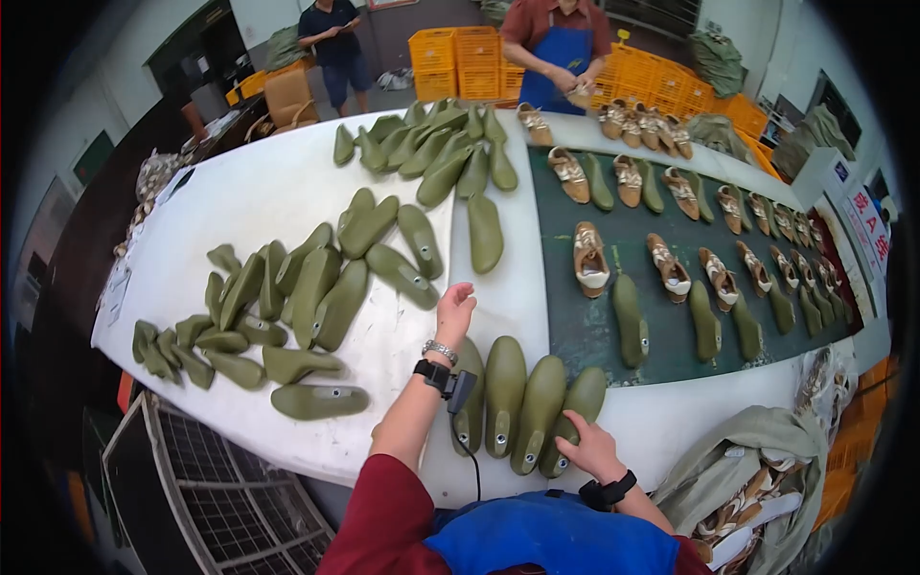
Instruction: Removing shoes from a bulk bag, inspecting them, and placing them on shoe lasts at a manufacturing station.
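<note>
Several olive-green shoe lasts (505, 393) stand in a short row at the table's near edge, toes pointing away from me. My right hand (589, 448) has its thumb and fingers on the rightmost shoe last (583, 395) of that row. Past the row's left end, my left hand (457, 305) is held over the white table with nothing in it, its fingers loosely bent. Close ahead of it lies a single shoe last (402, 275). Another shoe last (486, 234) lies farther off. My left forearm partly hides the leftmost last of the near row.
Loose lasts are heaped on the white table (192, 240) at left and at the far side. On the right, a dark green conveyor belt (585, 335) carries brown shoes (591, 259) paired with lasts. A co-worker (561, 57) in a blue apron handles a shoe beyond. A sack (767, 450) sits near right.
</note>
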A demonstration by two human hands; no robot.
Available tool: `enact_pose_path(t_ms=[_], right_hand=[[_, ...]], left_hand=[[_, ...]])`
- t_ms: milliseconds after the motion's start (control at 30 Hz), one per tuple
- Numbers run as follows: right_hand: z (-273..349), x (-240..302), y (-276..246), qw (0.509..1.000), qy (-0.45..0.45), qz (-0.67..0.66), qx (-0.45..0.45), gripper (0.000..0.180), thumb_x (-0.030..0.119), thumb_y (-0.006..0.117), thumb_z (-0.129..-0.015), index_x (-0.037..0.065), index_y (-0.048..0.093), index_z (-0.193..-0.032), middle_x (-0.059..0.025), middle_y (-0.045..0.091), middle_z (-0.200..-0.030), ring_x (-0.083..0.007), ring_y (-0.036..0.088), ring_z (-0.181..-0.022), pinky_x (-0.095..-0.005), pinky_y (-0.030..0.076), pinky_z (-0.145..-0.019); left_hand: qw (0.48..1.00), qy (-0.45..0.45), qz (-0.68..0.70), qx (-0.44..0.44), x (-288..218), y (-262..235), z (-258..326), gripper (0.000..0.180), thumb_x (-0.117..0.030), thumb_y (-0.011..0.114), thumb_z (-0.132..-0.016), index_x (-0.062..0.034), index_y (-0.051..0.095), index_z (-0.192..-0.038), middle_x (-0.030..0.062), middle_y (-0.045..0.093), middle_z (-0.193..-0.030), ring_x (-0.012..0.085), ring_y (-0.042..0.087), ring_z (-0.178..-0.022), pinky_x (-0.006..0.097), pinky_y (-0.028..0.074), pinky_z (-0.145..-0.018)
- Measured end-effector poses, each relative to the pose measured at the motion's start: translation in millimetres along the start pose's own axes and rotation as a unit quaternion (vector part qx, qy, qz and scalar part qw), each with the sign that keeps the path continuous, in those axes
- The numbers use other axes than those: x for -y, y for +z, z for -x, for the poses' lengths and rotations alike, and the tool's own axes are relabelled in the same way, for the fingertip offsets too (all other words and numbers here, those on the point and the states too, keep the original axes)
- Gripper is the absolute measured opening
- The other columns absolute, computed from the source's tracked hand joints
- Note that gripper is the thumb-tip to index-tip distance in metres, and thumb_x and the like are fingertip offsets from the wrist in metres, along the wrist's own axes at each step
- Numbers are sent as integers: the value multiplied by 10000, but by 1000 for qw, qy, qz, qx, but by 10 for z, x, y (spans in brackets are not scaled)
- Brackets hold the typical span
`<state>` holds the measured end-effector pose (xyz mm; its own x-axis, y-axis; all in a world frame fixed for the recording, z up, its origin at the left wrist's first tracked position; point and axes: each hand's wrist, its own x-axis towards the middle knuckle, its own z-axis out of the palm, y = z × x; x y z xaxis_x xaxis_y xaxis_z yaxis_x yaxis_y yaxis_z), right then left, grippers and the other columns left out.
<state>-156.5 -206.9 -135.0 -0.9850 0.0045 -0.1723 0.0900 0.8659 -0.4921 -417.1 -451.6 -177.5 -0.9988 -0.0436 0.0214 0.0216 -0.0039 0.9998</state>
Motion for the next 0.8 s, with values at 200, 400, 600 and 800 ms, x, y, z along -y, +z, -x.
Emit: enact_pose_path(t_ms=[200,400,600,800], right_hand=[[-55,-50,8,1000,17,-8,3,531,408,632,-717,209,507,-1193,-195,613,-797,-361,619,-735,-436,496,-652],[-80,-16,-23,1000,-6,10,16,529,401,630,-719,186,513,-1188,-194,614,-761,-355,620,-724,-435,493,-644],[-84,-24,29,999,-27,8,16,514,387,620,-730,171,514,-1185,-190,622,-759,-356,619,-722,-434,491,-646],[-88,-59,11,1000,-8,8,16,507,363,615,-737,166,510,-1192,-192,628,-784,-358,619,-754,-436,488,-672]], left_hand=[[998,27,-29,47,-650,-1039,653,254,-8,553,-837,-2,553,-1091,61,624,-1032,132,581,-968,250,457,-838],[843,25,-436,-314,-440,-2639,1168,352,-270,652,-729,-34,608,-987,178,564,-1114,330,496,-1070,439,343,-951],[854,-83,-475,-194,246,-2618,1552,187,-309,653,-634,-127,642,-674,153,547,-1112,329,471,-1052,475,268,-978],[961,3,-253,113,-18,-1395,2082,146,-18,598,-645,-86,569,-771,171,416,-1354,444,217,-1321,441,228,-1088]])
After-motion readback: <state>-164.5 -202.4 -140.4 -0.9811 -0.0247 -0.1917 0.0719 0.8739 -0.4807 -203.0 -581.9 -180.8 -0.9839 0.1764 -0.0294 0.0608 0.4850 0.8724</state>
